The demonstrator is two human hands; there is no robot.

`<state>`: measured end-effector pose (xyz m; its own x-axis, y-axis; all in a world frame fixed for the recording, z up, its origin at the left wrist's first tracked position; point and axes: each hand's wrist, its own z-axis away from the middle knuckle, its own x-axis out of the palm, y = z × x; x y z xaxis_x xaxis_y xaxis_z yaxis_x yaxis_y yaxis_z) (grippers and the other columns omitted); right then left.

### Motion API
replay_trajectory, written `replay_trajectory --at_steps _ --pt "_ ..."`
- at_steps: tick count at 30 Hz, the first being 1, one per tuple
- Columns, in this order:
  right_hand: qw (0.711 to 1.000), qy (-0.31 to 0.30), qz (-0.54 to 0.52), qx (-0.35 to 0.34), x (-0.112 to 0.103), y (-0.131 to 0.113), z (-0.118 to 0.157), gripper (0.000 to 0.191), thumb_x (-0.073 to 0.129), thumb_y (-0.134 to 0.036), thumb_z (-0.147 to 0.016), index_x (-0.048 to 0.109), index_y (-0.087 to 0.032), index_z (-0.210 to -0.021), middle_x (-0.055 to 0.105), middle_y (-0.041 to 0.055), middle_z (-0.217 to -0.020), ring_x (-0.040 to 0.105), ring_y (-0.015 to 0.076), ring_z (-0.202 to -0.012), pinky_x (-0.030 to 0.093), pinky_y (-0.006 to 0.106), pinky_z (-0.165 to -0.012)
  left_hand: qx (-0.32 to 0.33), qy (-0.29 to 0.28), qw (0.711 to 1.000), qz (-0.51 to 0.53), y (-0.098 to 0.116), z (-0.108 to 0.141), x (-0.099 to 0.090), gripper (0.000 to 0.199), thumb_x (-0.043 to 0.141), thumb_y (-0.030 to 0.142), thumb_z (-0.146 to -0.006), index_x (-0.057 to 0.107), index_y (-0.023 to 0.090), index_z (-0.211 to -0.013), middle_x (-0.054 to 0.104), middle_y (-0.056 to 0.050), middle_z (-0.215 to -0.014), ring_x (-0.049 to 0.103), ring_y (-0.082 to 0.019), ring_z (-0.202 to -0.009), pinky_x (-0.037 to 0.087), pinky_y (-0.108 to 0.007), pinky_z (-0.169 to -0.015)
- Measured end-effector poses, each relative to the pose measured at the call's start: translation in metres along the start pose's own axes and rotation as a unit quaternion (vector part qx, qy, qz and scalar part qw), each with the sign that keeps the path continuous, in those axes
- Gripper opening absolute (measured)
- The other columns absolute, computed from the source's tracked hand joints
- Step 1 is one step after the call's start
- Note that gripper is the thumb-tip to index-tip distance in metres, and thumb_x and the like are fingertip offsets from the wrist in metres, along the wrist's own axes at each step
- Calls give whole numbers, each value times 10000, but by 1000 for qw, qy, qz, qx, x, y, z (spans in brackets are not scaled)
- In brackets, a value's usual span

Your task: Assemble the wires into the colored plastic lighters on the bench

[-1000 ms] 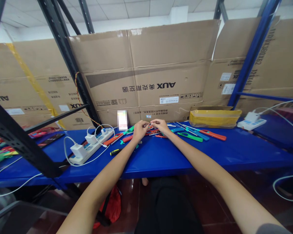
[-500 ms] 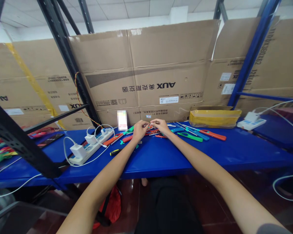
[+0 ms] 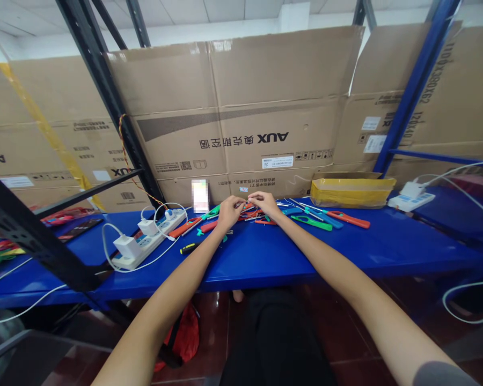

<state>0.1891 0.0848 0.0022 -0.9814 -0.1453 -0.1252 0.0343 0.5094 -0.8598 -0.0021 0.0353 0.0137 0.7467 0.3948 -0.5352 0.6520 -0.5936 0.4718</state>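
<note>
My left hand (image 3: 230,210) and my right hand (image 3: 264,203) meet fingertip to fingertip above a pile of parts at the back of the blue table. Both are closed in a pinch, and whatever lies between the fingers is too small to make out. Beneath them are red handle pieces and thin metal rods, partly covered by my hands. To the right lie long-necked lighters: a red one (image 3: 349,219), a blue one (image 3: 330,220) and a green handle piece (image 3: 312,222). Left of my hands rests another red lighter (image 3: 185,228). Beside my left forearm is a yellow-and-black screwdriver (image 3: 190,248).
A white power strip (image 3: 149,242) with plugged chargers and looping cables stands on the left. Yellow-taped cardboard box (image 3: 352,193) sits at the back right. Behind the table rises a cardboard wall (image 3: 245,80). Dark and blue shelf posts flank the workspace; a phone-like upright object (image 3: 200,196) leans there.
The view has shifted slightly, moving the scene a little up and left. My two hands stay together over the pile with only slight finger movement.
</note>
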Motion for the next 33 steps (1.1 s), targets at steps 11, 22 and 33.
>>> replay_trajectory --at_steps 11,22,33 --pt "999 12 35 0 -7 4 -6 186 812 -301 -767 815 -177 -906 801 52 -794 730 198 -731 594 302 -723 29 -45 998 -25 -1 1 -2 219 662 116 -939 838 219 -1018 772 -55 -975 703 -213 -896 549 -324 -870" --pt "997 -9 78 -17 -21 6 -9 138 771 -277 -819 816 -180 -906 787 44 -792 704 184 -702 570 298 -719 4 -28 999 -22 -3 1 0 200 683 95 -923 832 214 -986 766 -52 -966 697 -213 -886 537 -320 -833" --pt "963 -67 239 -103 -16 -4 2 153 774 -289 -868 853 -213 -975 795 26 -819 671 178 -729 491 266 -719 3 -27 999 -25 -4 1 1 176 695 118 -925 832 206 -993 756 -50 -928 683 -203 -841 520 -311 -804"
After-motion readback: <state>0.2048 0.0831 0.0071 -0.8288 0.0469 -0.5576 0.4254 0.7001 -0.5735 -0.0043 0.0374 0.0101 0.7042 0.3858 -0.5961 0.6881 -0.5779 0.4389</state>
